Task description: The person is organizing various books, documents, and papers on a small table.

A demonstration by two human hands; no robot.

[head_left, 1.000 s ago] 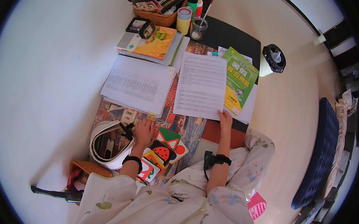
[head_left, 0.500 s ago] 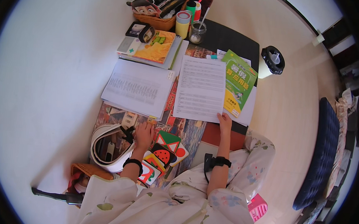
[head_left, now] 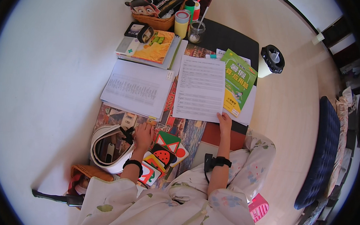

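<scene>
A printed paper sheet (head_left: 200,89) lies on the table, its lower right corner pinched between the thumb and fingers of my right hand (head_left: 225,122). Under its right side is a green and yellow workbook (head_left: 239,84). My left hand (head_left: 144,134) rests on the patterned table mat with its fingers laid down, holding nothing I can see. Just beyond those fingers is a stack of printed papers (head_left: 138,86). Picture cards (head_left: 164,154) with bold coloured shapes are spread beside my left wrist. A white open-topped bag (head_left: 104,159) stands left of that hand.
At the table's far end are a wicker basket (head_left: 154,20) of odds and ends, a yellow cup (head_left: 181,25) and a glass jar (head_left: 195,33). Books (head_left: 157,46) are piled far left. A black-lined bin (head_left: 271,60) stands on the floor beyond the right edge.
The view has shifted very slightly, so the far objects sit a little further left. Both hands keep their places, the right one still on the sheet's corner.
</scene>
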